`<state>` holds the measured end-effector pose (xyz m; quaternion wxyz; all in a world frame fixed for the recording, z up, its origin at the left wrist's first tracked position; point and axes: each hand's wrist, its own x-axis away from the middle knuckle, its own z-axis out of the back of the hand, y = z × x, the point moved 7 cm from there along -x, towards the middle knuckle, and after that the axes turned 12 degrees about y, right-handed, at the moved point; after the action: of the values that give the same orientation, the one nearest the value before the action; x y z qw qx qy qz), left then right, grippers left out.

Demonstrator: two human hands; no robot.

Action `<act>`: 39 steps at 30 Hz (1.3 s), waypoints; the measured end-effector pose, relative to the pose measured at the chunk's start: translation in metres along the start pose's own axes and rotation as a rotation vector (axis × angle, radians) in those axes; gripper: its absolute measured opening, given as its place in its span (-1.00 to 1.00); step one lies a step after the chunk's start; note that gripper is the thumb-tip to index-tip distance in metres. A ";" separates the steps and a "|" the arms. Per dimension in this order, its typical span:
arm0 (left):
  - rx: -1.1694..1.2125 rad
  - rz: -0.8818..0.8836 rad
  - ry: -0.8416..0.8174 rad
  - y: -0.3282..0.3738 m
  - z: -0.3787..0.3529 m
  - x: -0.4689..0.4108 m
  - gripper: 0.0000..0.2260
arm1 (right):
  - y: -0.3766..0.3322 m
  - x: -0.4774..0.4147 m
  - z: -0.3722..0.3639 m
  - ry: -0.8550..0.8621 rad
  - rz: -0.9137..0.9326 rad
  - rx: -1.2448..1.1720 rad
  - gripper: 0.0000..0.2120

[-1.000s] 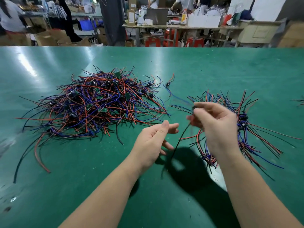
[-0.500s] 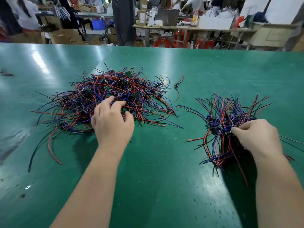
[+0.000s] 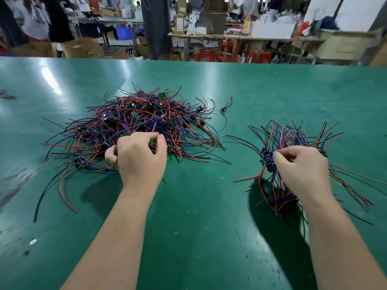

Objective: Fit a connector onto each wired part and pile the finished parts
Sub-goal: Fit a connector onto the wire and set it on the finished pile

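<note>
Across the whole foreground: glossy dark-green table top (image 3: 199, 216), streaked with ceiling-light glare at ten o'clock, flecked with small scuffs and dark specks toward six.

At ten o'clock on it, large tangled heap of red, blue and black wired parts (image 3: 134, 120), with small green boards and black components scattered through and loose wire ends trailing toward eight. Left hand (image 3: 138, 158) on the heap's near edge, palm down, fingers curled, thumb and forefinger pinched on a small green circuit board (image 3: 152, 143) among the wires.

At twelve o'clock, just beside the heap's right edge, single stray red-and-black wired part (image 3: 225, 108).

At three o'clock, well apart from the heap, smaller fanned bundle of red, blue and black wired parts (image 3: 293, 137), wire ends splayed outward, row of blue plastic connectors (image 3: 266, 156) stacked at its nine o'clock side. Right hand (image 3: 299, 167) atop this bundle, fingers bunched and curled tight into the wires, fingertips touching the blue connectors; exact piece held hidden under the knuckles. Hard shadows beneath both forearms.

Beyond the table's far edge, blurred workshop: brown cardboard boxes (image 3: 77, 49) at eleven, blue plastic crate (image 3: 123, 32) beside them, dark square pillar (image 3: 156, 28) at twelve, long wooden workbench (image 3: 230, 36) piled with white boxes and bottles at one, red plastic stools (image 3: 207, 54) beneath it, pale cabinet (image 3: 343, 47) at two.
</note>
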<state>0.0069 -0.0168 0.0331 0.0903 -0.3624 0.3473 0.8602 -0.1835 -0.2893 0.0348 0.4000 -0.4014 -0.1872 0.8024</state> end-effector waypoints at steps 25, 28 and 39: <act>0.771 -0.527 -0.338 0.104 0.017 0.076 -0.78 | -0.038 0.029 -0.041 -0.424 -0.811 -1.520 -0.62; 0.744 -0.478 -0.441 0.100 0.013 0.074 -0.87 | -0.036 0.030 -0.041 -0.457 -0.825 -1.497 -0.69; 0.574 -0.271 -0.676 0.075 -0.026 0.075 -0.69 | -0.037 0.023 -0.022 -0.498 -0.822 -1.670 -0.69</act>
<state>-0.0627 -0.0970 0.0089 0.4069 -0.0643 0.4718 0.7796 -0.1560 -0.2492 0.0325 0.1840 -0.2778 -0.9035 0.2696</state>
